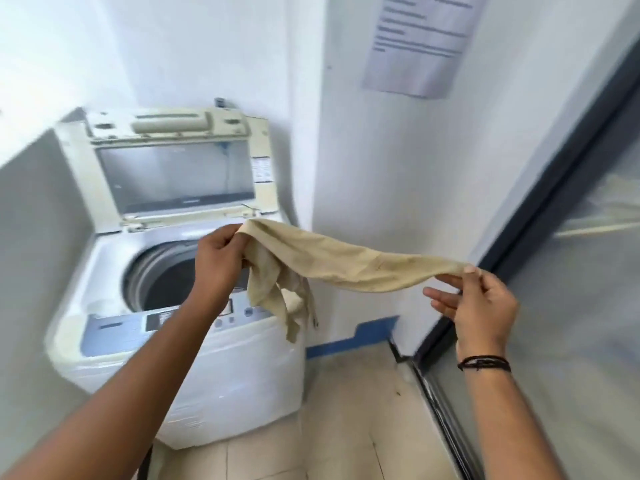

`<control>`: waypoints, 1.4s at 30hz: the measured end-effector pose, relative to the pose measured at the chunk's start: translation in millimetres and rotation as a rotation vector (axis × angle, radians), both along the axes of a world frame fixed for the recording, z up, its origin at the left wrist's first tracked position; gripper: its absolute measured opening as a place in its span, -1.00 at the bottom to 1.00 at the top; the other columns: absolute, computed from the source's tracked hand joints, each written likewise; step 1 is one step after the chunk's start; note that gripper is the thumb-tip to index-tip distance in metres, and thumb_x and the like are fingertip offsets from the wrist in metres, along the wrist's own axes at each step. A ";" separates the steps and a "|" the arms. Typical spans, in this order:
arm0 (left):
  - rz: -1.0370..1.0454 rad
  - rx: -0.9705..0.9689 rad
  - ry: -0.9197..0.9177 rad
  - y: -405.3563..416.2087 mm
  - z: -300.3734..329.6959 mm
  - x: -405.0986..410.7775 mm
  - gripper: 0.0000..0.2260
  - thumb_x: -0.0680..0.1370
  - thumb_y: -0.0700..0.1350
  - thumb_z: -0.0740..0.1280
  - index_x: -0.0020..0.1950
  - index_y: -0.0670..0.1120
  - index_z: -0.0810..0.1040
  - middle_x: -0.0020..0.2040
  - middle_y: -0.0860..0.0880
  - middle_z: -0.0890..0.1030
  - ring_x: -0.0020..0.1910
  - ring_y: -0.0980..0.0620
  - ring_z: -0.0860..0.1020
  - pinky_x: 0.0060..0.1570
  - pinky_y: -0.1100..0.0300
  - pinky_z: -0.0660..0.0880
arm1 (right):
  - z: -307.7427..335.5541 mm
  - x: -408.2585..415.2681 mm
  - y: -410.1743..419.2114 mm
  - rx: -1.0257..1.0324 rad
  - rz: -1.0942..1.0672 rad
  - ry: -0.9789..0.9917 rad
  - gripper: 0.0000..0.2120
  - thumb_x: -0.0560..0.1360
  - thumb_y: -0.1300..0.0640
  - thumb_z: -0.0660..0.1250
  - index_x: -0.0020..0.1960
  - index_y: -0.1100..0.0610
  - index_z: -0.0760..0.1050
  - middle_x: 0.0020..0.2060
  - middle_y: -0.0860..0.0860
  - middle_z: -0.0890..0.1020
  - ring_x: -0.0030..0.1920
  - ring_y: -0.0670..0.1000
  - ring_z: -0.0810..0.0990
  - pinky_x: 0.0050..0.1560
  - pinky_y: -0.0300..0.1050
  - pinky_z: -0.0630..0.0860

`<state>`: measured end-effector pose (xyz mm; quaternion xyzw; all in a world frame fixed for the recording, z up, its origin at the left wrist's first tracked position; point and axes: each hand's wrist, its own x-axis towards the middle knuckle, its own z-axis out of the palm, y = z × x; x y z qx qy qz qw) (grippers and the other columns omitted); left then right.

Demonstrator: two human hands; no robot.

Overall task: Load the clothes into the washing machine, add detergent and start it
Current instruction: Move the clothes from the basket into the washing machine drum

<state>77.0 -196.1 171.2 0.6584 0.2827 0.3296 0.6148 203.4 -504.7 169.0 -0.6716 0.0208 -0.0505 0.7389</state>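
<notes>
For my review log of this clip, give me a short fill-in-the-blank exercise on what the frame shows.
1. The lid of the washing machine stands ____.
2. The beige garment is stretched between ____ hands.
3. The right hand has a dark ____ at its wrist.
4. The left hand holds the garment above the ____ of the machine.

Missing words: open; both; band; drum

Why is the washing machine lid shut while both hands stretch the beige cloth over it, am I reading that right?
Not quite: the lid is open, standing upright behind the drum. The rest holds: the left hand and right hand hold the beige cloth stretched above the washing machine, as the head view shows.
</notes>
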 end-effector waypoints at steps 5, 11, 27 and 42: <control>0.152 0.007 -0.143 74.1 36.9 -21.1 -0.80 0.56 -0.18 0.31 -0.20 -0.07 0.69 -0.22 -0.14 0.58 -0.18 -0.06 0.54 -0.06 -0.12 0.59 | 37.5 1.4 100.1 0.145 0.174 -0.121 -0.86 0.67 0.12 0.18 0.10 0.10 0.51 -0.02 0.12 0.73 -0.25 0.23 0.73 -0.31 -0.06 0.65; 0.331 -0.017 -0.211 130.2 40.2 -39.7 -0.82 0.51 -0.20 0.30 -0.15 -0.13 0.70 -0.21 -0.24 0.62 -0.19 -0.13 0.59 0.02 -0.28 0.58 | 42.9 13.0 190.9 0.189 0.336 -0.131 -0.87 0.67 0.15 0.18 0.06 0.07 0.51 0.02 0.12 0.72 -0.22 0.21 0.73 -0.27 -0.05 0.67; 0.479 0.047 0.540 222.2 -92.2 -38.1 -0.91 0.50 -0.12 0.45 -0.14 0.05 0.74 -0.27 -0.09 0.71 -0.29 -0.09 0.68 -0.12 -0.11 0.66 | -74.3 98.4 365.9 -0.080 0.731 0.070 -0.85 0.65 0.18 0.23 -0.07 0.06 0.50 -0.16 0.08 0.70 -0.33 0.06 0.72 -0.40 -0.16 0.59; 0.003 0.137 0.979 275.4 -159.0 -23.3 -0.83 0.43 -0.23 0.51 -0.08 0.02 0.70 -0.22 0.12 0.67 -0.21 0.15 0.64 -0.14 0.24 0.59 | -162.3 112.0 421.6 -0.818 1.023 0.199 -0.86 0.56 0.23 0.28 -0.12 0.22 0.58 -0.38 0.10 0.69 -0.42 0.11 0.68 -0.32 -0.04 0.66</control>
